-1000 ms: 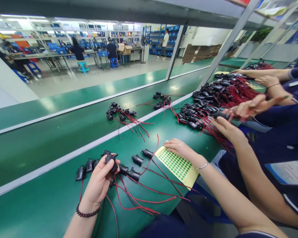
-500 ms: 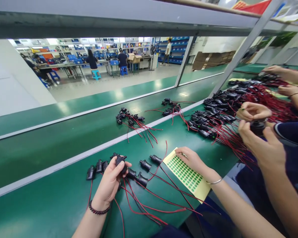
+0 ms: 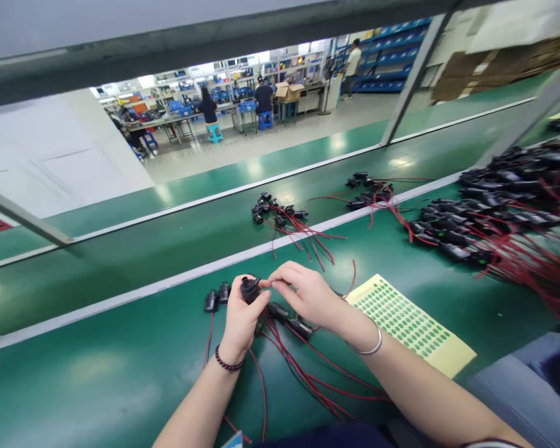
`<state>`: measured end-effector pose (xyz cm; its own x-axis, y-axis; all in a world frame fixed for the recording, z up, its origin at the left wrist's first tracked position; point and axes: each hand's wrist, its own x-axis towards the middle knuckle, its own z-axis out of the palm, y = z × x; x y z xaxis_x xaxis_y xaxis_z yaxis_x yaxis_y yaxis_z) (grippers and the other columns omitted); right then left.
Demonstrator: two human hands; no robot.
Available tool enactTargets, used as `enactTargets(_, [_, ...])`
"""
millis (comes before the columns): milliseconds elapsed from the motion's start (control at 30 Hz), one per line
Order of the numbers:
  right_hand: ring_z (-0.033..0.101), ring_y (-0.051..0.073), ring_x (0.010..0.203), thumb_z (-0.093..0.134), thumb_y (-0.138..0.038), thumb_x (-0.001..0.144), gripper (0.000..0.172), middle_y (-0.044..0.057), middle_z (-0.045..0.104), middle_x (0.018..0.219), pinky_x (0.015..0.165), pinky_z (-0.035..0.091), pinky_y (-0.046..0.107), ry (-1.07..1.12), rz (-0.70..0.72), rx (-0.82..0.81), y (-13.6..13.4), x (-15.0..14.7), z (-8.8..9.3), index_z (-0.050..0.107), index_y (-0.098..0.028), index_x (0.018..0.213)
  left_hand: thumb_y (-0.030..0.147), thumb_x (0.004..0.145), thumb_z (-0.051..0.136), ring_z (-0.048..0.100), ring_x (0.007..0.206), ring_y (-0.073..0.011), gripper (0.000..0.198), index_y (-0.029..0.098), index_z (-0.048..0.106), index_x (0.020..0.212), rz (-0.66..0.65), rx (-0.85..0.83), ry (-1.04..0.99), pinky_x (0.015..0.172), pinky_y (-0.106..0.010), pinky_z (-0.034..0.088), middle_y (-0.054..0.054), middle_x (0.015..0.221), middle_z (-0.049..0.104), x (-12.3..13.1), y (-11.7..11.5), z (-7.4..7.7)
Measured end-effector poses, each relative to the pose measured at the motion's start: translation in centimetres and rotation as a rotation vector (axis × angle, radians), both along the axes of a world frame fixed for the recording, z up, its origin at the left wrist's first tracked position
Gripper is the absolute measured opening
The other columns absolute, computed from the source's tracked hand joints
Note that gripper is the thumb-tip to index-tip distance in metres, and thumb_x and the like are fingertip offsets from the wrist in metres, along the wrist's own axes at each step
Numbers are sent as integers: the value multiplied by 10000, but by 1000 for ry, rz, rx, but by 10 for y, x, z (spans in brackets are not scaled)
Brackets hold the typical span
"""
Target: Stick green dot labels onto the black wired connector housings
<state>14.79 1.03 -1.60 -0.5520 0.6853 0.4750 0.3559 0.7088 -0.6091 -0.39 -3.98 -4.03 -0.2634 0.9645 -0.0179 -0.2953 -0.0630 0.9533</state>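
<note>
My left hand (image 3: 241,320) is wrapped round a small black pump (image 3: 250,289) with a nozzle, held just above the green bench. My right hand (image 3: 310,297) meets it from the right, thumb and fingertips pinched together at the pump's side. Whatever is in that pinch is too small to make out. Several similar black pumps lie around and under the hands, including one pump (image 3: 211,301) to the left and another pump (image 3: 301,328) below the right hand. Red and dark wires (image 3: 324,381) trail toward me. Beside my right forearm lies a pale yellow sheet of green dot stickers (image 3: 455,362).
A large pile of black pumps (image 3: 466,230) with red wires covers the bench on the right. Two small clusters, a nearer pump group (image 3: 280,211) and a farther pump group (image 3: 368,194), lie beyond the white strip (image 3: 186,283). A metal post (image 3: 413,81) rises behind.
My right hand has left the sticker sheet and come left to the pump in my left hand. The view has swung right, and the co-worker's hands at the right have mostly gone out of sight.
</note>
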Motion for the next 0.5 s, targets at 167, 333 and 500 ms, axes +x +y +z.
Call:
enactTargets(167, [674,180,853,481,-170,932,226,70,723,917,781,553,320,134,-6,-68,3,-20,-9,700,-203,981,207,675,773,551,720,-102,318,208,525,874,138,62,121,703,-233,437,36,799,581,-5,6,-5])
enactTargets(333, [674,177,821,501,-145,918,259,65,721,904,732,552,311,155,-14,-84,2,-24,-18,724,-222,1025,218,676,754,540,702,-98,300,203,514,856,171,54,202,694,-234,439,41,790,565,-9,11,-10])
enactTargets(500, [663,176,801,486,-158,925,269,65,685,858,739,555,315,153,-16,-57,1,-23,-25,717,-213,1051,210,683,741,543,690,-97,286,202,510,851,178,30,257,699,-237,443,42,770,572,-13,14,-14])
